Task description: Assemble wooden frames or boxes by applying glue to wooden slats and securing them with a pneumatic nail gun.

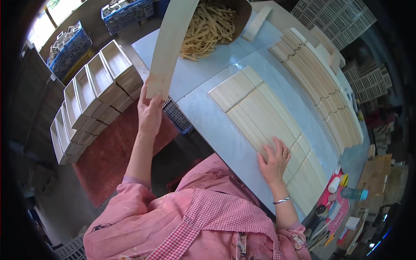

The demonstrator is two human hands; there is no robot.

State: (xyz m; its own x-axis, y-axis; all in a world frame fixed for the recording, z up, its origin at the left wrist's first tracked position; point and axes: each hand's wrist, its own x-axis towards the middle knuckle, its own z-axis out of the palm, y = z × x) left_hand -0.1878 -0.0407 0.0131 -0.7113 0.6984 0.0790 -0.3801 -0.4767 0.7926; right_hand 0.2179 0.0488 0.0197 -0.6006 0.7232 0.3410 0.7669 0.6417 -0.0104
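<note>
My left hand (150, 113) is raised at the table's left edge, gripping the lower end of a long, thin, pale wooden board (170, 43). The board's far end runs out of the top of the view. In the middle of the table lie several flat wooden boards (255, 113) side by side, with narrow grooves cut across them. My right hand (275, 165) rests on these boards toward their near end, fingers apart and slightly bent. It wears a ring, and a bangle circles the wrist.
Stacked open wooden boxes (102, 74) stand left on a reddish surface (110, 162). Yellowish strips (209, 30) fill a container at the table's far edge. More notched boards (310, 82) line the table's right side. A bottle (353, 193) and tools lie at lower right. Blue crates (70, 50) stand far left.
</note>
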